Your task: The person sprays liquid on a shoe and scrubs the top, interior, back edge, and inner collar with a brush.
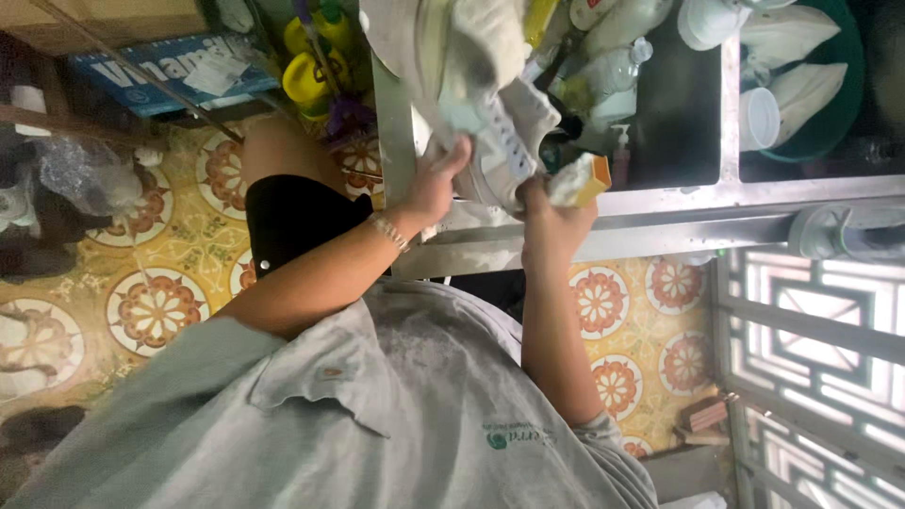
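Observation:
My left hand [436,179], a thin bracelet on its wrist, grips the side of a white sneaker [504,132] over the edge of a metal sink [660,193]. My right hand [556,212] holds a yellow and white sponge [583,179] pressed against the sneaker's near end. A pale cloth or a second shoe [471,47] lies just beyond, partly out of view. My grey shirt fills the bottom of the view.
Plastic bottles [613,66] and a pump bottle stand in the dark sink basin. A green basin [811,85] holds white cups and bowls. Yellow containers [306,75] and a blue box [160,71] sit at left on the patterned tile floor [151,302]. A lattice grille [820,339] stands at right.

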